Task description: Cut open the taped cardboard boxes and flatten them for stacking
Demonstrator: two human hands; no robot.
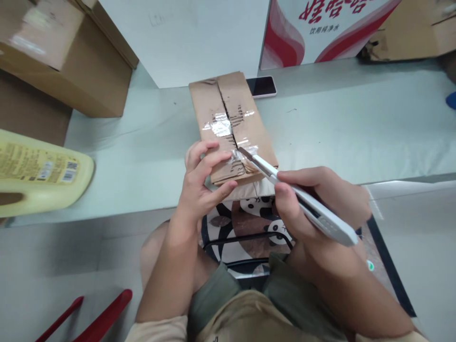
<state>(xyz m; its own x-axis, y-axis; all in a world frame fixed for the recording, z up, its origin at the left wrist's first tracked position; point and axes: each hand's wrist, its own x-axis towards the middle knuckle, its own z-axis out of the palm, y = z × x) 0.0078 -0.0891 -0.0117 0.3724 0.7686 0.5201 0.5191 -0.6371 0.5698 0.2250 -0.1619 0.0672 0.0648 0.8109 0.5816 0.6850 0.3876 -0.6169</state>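
Note:
A small brown cardboard box (210,102) lies on the pale green tabletop, its top seam running lengthwise under torn clear tape (221,125). My left hand (199,178) grips the near left corner, fingers on the top and thumb against the near edge. In my right hand (313,199) is a white box cutter (302,194), held slantwise. Its blade tip meets the seam near the box's near end; whether it is in the gap or just on the tape I cannot tell.
Behind the box lie a phone (263,86) and a white carton (199,38). A red-and-white carton (320,33) stands further right. On the left are large cardboard boxes (96,71) and a yellow jug (46,173). A panda-patterned item (245,237) sits below the table edge (356,183).

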